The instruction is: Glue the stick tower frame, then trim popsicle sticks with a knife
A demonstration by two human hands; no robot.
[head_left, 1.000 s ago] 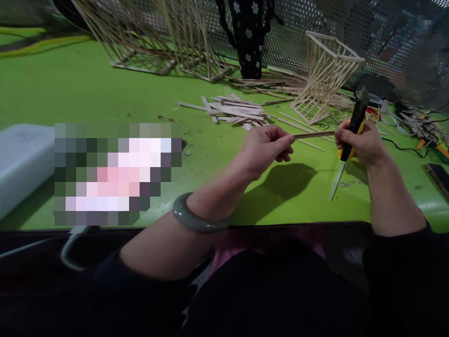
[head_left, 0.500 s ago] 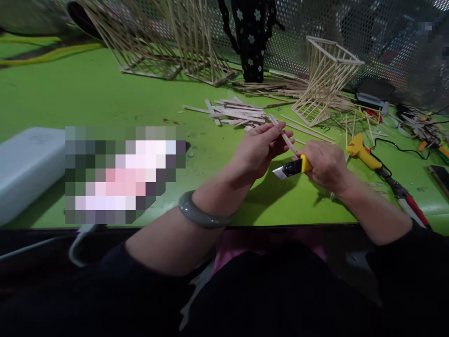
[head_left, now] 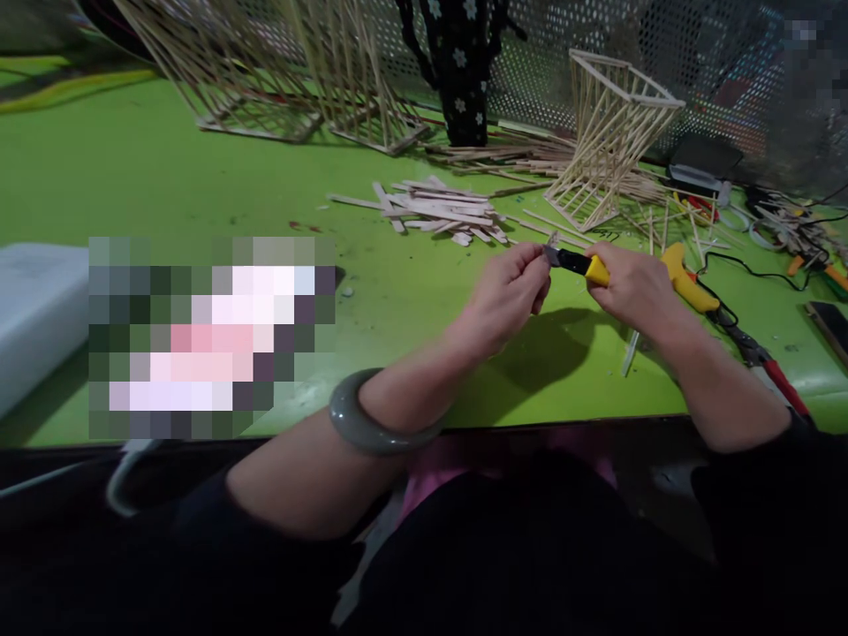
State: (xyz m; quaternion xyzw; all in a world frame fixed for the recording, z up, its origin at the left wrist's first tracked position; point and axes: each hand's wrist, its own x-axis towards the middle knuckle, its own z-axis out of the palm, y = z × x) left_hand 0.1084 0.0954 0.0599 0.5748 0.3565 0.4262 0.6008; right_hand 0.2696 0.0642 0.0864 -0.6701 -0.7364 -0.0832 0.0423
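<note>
My left hand [head_left: 510, 287], a grey bangle [head_left: 388, 424] around its wrist, is closed in a pinch. Just past its fingertips shows the end of a flat wooden stick [head_left: 553, 238], the rest being hidden by the fingers. Wrapped round a yellow and black utility knife [head_left: 576, 262], my right hand [head_left: 632, 287] holds the blade against the stick's end, close to the left thumb. Both hands are above the green table [head_left: 530, 389]. Behind them lies a pile of flat wooden sticks [head_left: 450, 208].
A twisted stick frame [head_left: 609, 141] and larger stick frames [head_left: 265, 119] stand at the back by a black flowered object [head_left: 457, 71]. To the right are a yellow glue gun [head_left: 689, 278], red-handled pliers [head_left: 775, 375] and a dark phone-like object [head_left: 828, 327]. A blurred-out patch covers the left.
The knife has swung up from below the stick to its end, by my left fingertips. My left hand has turned and closed around the stick, now mostly hidden. The whole view has shifted slightly.
</note>
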